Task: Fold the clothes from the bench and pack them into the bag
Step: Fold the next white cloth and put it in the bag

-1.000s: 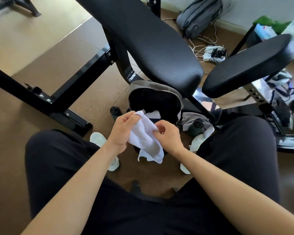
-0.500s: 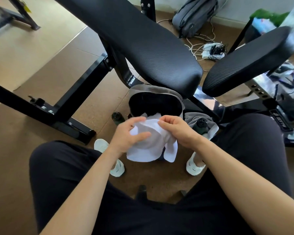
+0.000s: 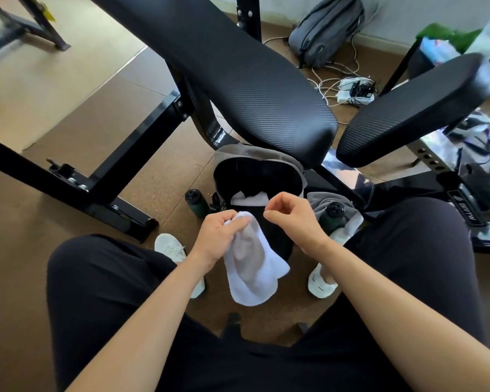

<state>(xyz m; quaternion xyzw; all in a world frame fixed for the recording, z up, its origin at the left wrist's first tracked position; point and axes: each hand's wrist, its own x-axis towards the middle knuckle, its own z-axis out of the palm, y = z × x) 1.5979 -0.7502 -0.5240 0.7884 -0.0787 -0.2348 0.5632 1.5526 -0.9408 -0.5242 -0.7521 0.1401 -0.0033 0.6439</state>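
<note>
Left hand (image 3: pixel 218 236) grips the top of the white garment (image 3: pixel 252 267), which dangles between the knees, just in front of the open bag (image 3: pixel 238 154). Right hand (image 3: pixel 294 216) hovers beside it, fingers curled on nothing (thumb poking out). Another white piece (image 3: pixel 252 198) lies inside the bag, below the bench (image 3: pixel 238 75) pad.
</note>
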